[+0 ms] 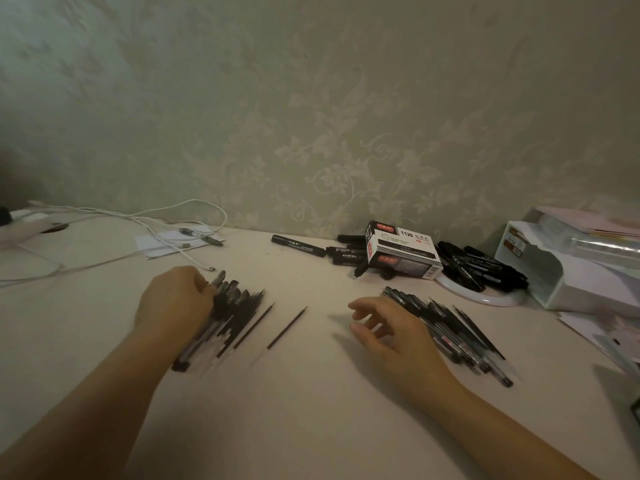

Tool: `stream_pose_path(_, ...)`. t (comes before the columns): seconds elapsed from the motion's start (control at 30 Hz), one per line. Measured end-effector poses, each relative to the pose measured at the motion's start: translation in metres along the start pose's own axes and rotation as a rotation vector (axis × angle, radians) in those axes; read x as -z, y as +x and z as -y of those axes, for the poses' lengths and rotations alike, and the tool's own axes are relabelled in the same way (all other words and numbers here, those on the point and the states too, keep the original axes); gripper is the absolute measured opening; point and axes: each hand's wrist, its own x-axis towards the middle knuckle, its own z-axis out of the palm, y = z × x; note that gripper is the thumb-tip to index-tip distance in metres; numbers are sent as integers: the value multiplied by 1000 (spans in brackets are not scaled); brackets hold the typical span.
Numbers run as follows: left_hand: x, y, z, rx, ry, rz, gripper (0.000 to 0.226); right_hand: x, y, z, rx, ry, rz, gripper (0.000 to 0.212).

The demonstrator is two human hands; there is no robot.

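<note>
Two heaps of slim black plastic pens lie on the smooth pale table [311, 410]. My left hand [173, 299] rests on the left heap [235, 306]; its fingers are hidden, so I cannot tell if they grip. My right hand [391, 330] is open with loosely spread fingers, just beside the right heap [450, 323]. Two thin straight refills [287, 327] lie between the heaps.

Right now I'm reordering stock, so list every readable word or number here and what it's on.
"1120" on top of the box.
Other box print: too small to read.
Print on the marker: blurred.
On the pens: nothing readable.
</note>
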Motion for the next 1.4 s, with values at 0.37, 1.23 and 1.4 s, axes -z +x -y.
stream_pose_path(0.37,0,0,1,-22,102,15,17,-2,-1,1,18,26,-6,19)
stream_pose_path(1.23,-33,-72,-63,-656,-187,236,4,37,12,8,-293,-710,134,16)
stream_pose_path(1.4,-33,-76,-67,-614,-277,270,6,36,18,11,-391,-89,27,15)
